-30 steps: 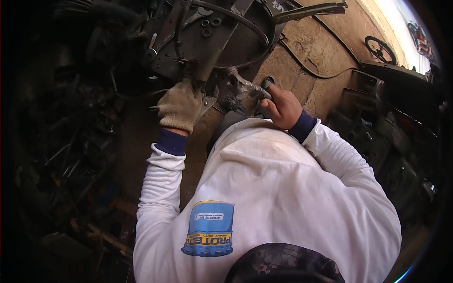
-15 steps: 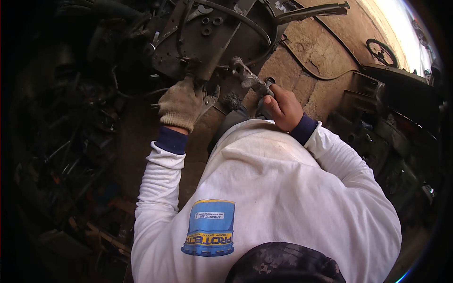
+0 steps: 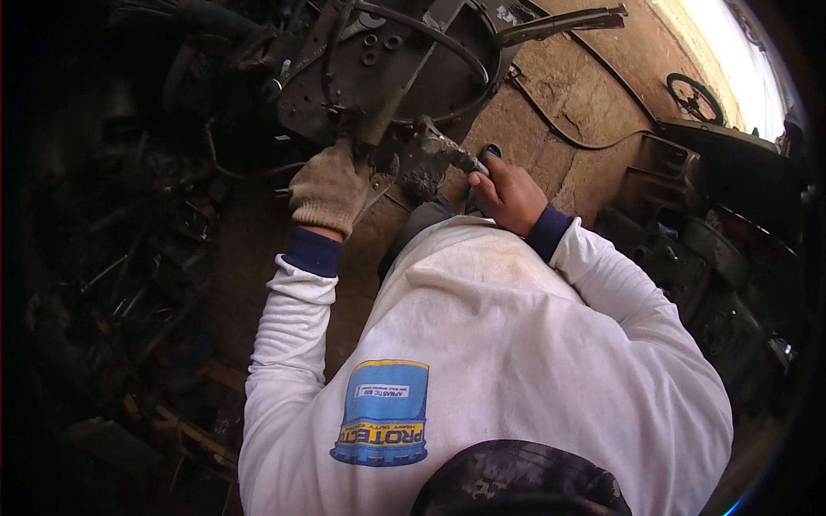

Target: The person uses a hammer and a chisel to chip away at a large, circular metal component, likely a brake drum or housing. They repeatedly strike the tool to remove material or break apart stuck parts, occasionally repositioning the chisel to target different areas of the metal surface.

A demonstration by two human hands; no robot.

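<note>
My left hand (image 3: 329,187), in a tan knit glove, is closed at the near edge of a dark metal plate (image 3: 331,86). It grips what look like locking pliers (image 3: 381,182), partly hidden under the glove. A long flat metal bar (image 3: 391,101) runs from beside its fingers up across the plate. My bare right hand (image 3: 514,196) is wrapped round the handle of a worn metal hammer (image 3: 446,146). The hammer's head lies just right of the bar's near end, over a dark, rough lump of metal (image 3: 420,182); whether they touch I cannot tell.
Three metal rings or nuts (image 3: 370,41) lie on the plate, with a curved rod (image 3: 456,52) around them. Another pair of locking pliers (image 3: 564,24) sticks out at its right corner. A cable (image 3: 564,133) crosses the floor. Dark scrap (image 3: 129,258) is heaped left; metal parts (image 3: 680,249) stand right.
My right hand and the hammer have shifted slightly left, bringing the hammer's head lower and nearer the bar. My left hand has hardly moved.
</note>
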